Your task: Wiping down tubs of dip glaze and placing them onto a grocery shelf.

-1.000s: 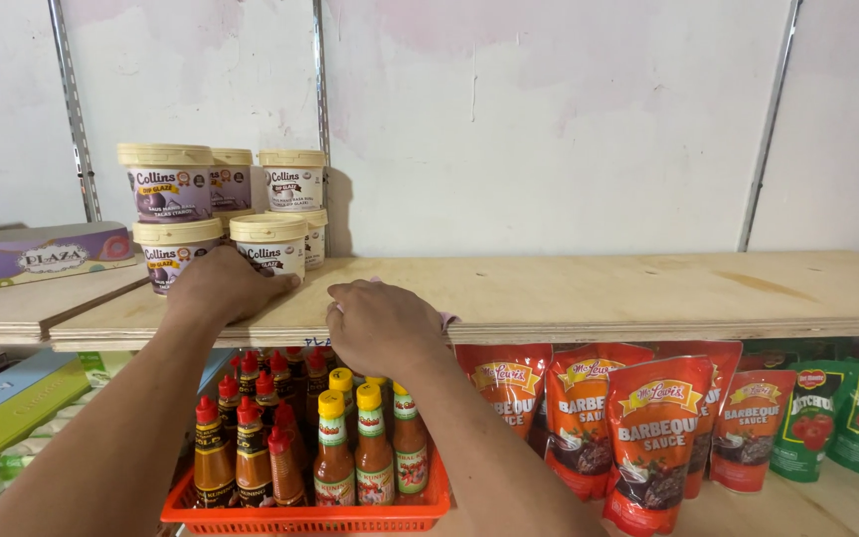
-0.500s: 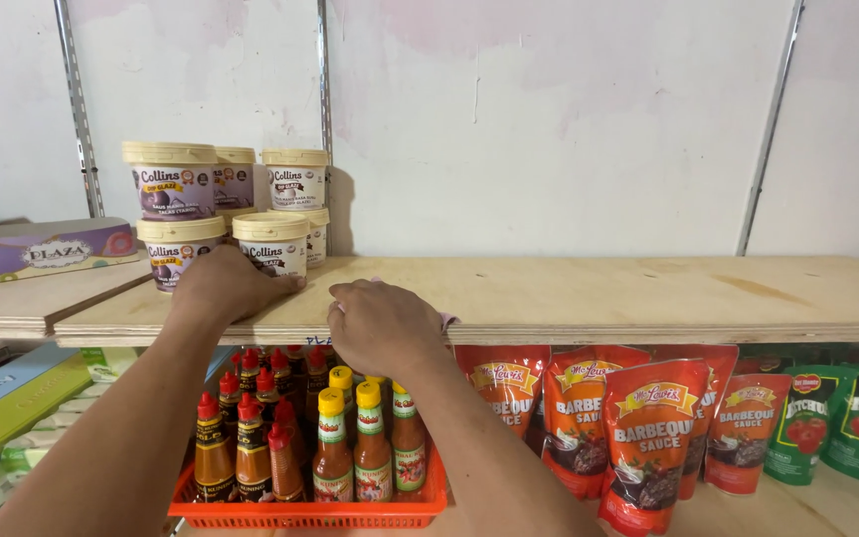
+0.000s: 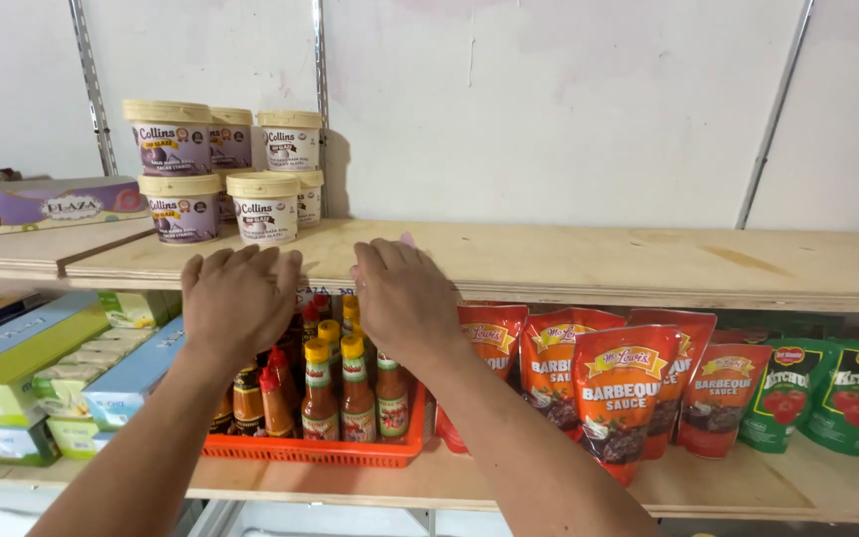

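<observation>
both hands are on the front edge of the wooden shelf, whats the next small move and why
Probably press the small label strip flat onto the front edge of the pale plywood shelf. The left hand and right hand rest side by side on that edge, fingers bent over it, with the strip showing in the gap between them above the orange crate of sauce bottles.

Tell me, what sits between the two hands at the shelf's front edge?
In the head view, a small white shelf label shows between left hand and right hand, with sauce bottles below.

left hand [image 3: 239, 298], right hand [image 3: 405, 296], palms down, side by side
</observation>
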